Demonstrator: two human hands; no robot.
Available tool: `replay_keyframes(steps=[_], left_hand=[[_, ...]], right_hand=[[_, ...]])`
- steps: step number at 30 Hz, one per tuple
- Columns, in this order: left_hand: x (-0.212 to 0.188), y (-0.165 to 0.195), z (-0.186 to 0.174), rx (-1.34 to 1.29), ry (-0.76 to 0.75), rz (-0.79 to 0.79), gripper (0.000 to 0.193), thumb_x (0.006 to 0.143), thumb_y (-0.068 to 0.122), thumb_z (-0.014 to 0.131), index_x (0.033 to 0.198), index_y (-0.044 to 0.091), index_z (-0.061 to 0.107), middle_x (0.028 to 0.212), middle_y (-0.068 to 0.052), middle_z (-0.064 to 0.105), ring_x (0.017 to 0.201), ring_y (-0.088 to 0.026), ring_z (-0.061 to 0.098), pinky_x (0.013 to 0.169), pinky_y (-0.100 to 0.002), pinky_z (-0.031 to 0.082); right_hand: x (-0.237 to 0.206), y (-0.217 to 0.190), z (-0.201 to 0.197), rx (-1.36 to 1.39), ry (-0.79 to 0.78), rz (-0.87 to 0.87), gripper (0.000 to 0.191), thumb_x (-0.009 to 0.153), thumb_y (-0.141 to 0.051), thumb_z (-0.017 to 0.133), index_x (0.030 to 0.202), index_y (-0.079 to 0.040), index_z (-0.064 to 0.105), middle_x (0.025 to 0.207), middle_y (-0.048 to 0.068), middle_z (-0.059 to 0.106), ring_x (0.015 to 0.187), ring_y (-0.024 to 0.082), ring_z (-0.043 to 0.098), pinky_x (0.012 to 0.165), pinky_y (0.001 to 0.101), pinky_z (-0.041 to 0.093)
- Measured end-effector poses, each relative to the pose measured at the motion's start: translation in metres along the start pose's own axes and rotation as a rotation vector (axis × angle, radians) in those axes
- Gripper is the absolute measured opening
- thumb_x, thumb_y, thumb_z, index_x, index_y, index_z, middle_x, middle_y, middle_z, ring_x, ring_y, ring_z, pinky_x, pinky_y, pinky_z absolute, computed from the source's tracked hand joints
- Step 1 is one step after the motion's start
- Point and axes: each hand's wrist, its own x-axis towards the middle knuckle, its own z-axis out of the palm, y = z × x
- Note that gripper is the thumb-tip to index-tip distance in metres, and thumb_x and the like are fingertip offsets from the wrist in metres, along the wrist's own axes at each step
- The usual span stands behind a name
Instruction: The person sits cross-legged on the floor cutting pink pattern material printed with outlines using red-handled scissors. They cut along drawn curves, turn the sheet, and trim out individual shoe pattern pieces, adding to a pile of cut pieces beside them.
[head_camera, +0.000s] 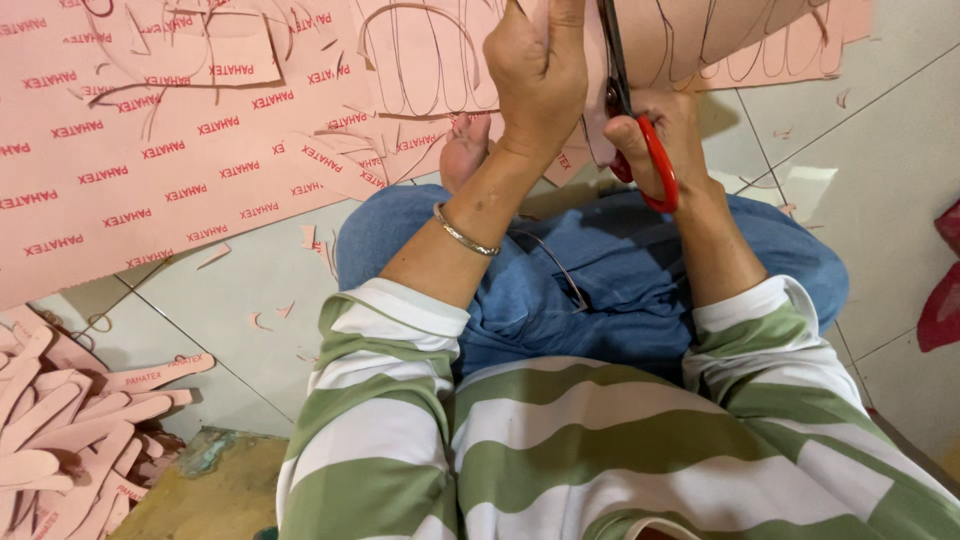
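Note:
My left hand (537, 75) grips the edge of a large pink sheet (700, 40) marked with drawn outlines, lifted in front of me. My right hand (665, 125) holds red-handled scissors (640, 150), fingers through the loops; the dark blades (612, 50) run up into the sheet beside my left thumb. A thin metal bangle (463, 236) circles my left wrist. Both arms wear green-and-white striped sleeves. I sit on the floor in blue jeans (600, 280), a bare foot (465, 150) showing under the sheet.
More pink printed sheets (150, 150) lie spread on the tiled floor (880, 130) at the left. A pile of cut pink sole-shaped pieces (60, 430) sits at the lower left. Small pink scraps dot the tiles. A dark red object (945, 290) lies at the right edge.

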Motion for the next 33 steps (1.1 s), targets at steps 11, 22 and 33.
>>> replay_keyframes(steps=[11, 22, 33], left_hand=[[0.004, 0.005, -0.004, 0.025, -0.099, 0.080, 0.024, 0.108, 0.022, 0.059, 0.095, 0.002, 0.058, 0.069, -0.011, 0.056, 0.053, -0.025, 0.055, 0.052, -0.035, 0.043], [0.000, 0.005, -0.001, -0.038, -0.144, -0.049, 0.027, 0.108, 0.023, 0.060, 0.091, 0.002, 0.058, 0.062, -0.005, 0.052, 0.050, -0.011, 0.047, 0.050, -0.029, 0.039], [-0.003, 0.005, -0.001, -0.105, -0.232, -0.085, 0.028, 0.107, 0.025, 0.062, 0.092, 0.002, 0.060, 0.061, 0.001, 0.052, 0.054, -0.005, 0.045, 0.052, -0.028, 0.039]], right_hand=[[0.008, 0.007, -0.021, -0.096, -0.150, -0.196, 0.081, 0.106, -0.080, 0.045, 0.083, -0.003, 0.059, 0.071, 0.003, 0.056, 0.071, 0.013, 0.058, 0.067, 0.0296, 0.044], [0.004, 0.016, -0.011, -0.155, -0.003, -0.060, 0.078, 0.103, -0.072, 0.053, 0.074, 0.000, 0.052, 0.062, 0.007, 0.046, 0.062, 0.015, 0.043, 0.058, 0.0343, 0.036], [0.004, 0.007, -0.023, -0.092, -0.101, -0.002, 0.077, 0.103, -0.071, 0.047, 0.080, 0.000, 0.064, 0.070, 0.008, 0.064, 0.064, 0.020, 0.066, 0.059, 0.0317, 0.050]])
